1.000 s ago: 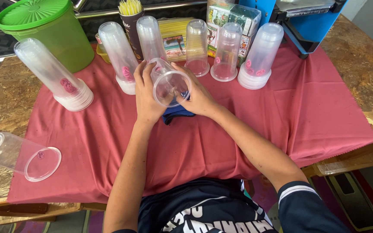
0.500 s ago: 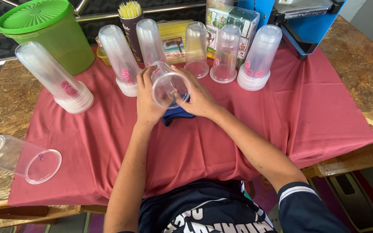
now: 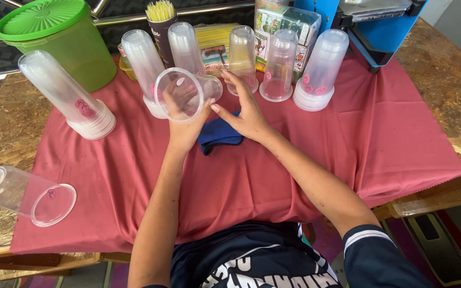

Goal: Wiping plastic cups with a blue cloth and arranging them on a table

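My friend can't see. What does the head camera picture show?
A person's left hand and right hand hold a clear plastic cup on its side over a red tablecloth. Stacks of upside-down cups and a green tub stand behind.

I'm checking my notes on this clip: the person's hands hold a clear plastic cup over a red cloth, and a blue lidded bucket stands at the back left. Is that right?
Not quite. The head view shows the lidded bucket at the back left is green, not blue. The rest stands: the left hand and right hand hold a clear plastic cup over the red cloth.
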